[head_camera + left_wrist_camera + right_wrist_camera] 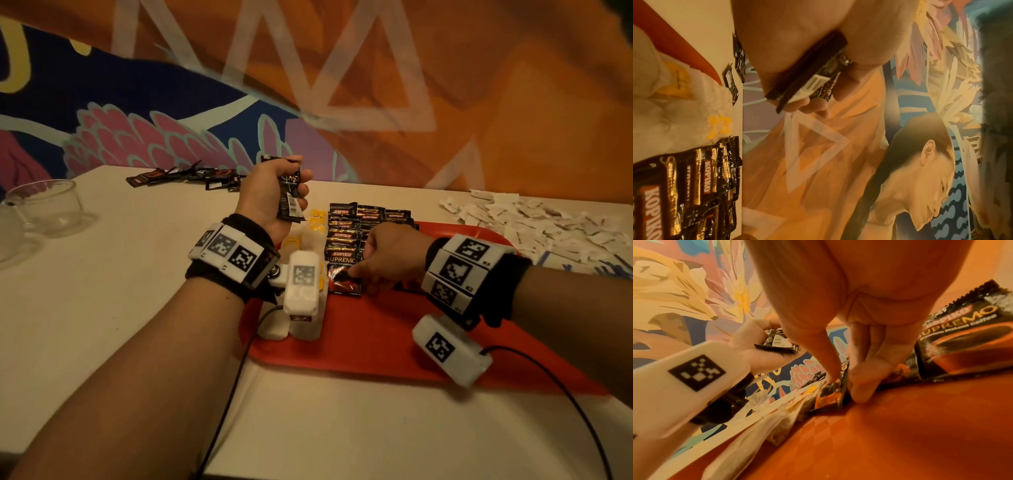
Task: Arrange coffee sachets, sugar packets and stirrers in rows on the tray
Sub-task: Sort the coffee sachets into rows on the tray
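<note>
A red tray (pixel 376 346) holds an overlapping row of black Kopiko coffee sachets (pixel 346 236), with a row of white-and-yellow sugar packets (pixel 315 226) to its left. My right hand (pixel 373 267) pinches the nearest sachet (pixel 344 279) at the row's front end; in the right wrist view thumb and fingers (pixel 859 386) grip its edge (pixel 830 394) against the tray (pixel 910 434). My left hand (pixel 274 192), raised above the table behind the tray, grips a small stack of coffee sachets (pixel 290 198), also seen in the left wrist view (pixel 807 73).
Loose coffee sachets (pixel 185 176) lie at the back left of the table. A heap of white packets (pixel 548 222) covers the right side, with blue stirrers (pixel 613 267) near it. Glass cups (pixel 48 205) stand at the left. A painted wall rises behind the table.
</note>
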`<move>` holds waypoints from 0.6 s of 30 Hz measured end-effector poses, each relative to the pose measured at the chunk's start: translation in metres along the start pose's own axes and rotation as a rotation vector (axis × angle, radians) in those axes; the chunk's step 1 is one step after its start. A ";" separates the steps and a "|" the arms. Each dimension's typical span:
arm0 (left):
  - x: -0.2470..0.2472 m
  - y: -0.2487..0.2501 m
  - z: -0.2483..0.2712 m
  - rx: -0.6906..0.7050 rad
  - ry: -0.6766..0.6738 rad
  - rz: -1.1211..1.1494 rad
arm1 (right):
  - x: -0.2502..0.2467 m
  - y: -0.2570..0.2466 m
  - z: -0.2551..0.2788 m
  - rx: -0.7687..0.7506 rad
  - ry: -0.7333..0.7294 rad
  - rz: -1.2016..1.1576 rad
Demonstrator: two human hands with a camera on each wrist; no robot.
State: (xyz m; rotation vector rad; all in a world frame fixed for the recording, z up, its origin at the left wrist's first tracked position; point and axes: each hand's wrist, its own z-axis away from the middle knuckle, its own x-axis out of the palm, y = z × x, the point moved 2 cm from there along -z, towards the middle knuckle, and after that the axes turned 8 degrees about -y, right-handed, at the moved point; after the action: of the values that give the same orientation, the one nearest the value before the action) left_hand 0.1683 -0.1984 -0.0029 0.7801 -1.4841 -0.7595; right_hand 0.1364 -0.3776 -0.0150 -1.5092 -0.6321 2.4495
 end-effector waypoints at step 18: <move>0.021 -0.011 0.014 0.013 -0.150 -0.199 | -0.046 0.002 0.000 -0.324 0.203 -0.517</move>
State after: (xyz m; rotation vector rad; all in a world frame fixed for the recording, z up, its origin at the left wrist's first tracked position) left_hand 0.1540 -0.2215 -0.0008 0.9066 -1.5611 -0.9762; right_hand 0.1580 -0.3963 0.0208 -1.4417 -1.2409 1.8456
